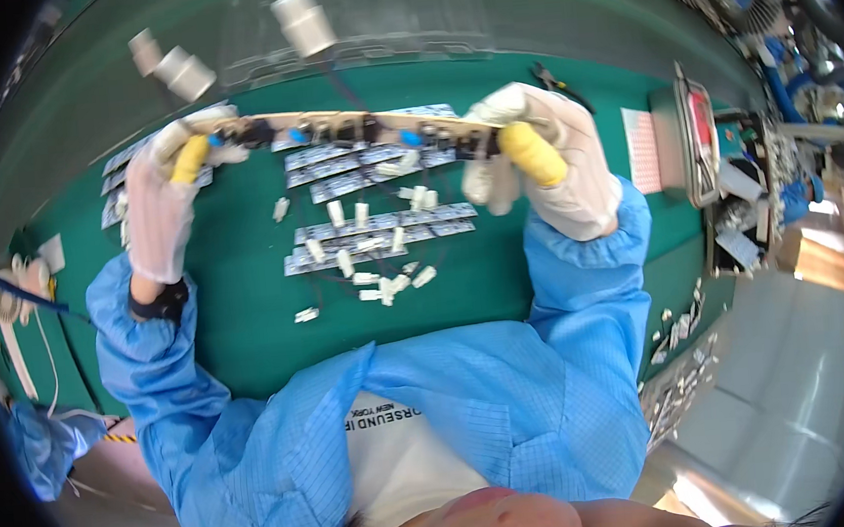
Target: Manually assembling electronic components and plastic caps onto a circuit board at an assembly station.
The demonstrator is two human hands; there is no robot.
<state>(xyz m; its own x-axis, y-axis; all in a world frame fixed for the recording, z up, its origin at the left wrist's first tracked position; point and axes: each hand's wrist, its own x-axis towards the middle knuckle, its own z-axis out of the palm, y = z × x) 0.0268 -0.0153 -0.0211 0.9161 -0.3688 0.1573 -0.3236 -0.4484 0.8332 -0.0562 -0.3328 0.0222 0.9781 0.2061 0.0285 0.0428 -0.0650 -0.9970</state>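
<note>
Between my two hands a long, narrow circuit board [351, 122] is held up edge-on, with blue and black components along its near side. My left hand [161, 200], in a white glove with a yellow cot on the thumb, is closed on the board's left end. Gloved the same way, my right hand [558, 159] grips its right end. White plugs on wires [304, 25] stick out beyond the board, smeared by motion. Below it, rows of populated circuit boards [385, 237] lie on the green mat [248, 317], with several white connectors [384, 288] on and around them.
A clear plastic tray [353, 16] lies beyond the mat. Black-handled pliers [559, 84] rest at the far right, near a red-printed sheet [642, 150] and a metal box [681, 134]. Cables [23, 290] lie at left, near another person's blue sleeve [45, 447].
</note>
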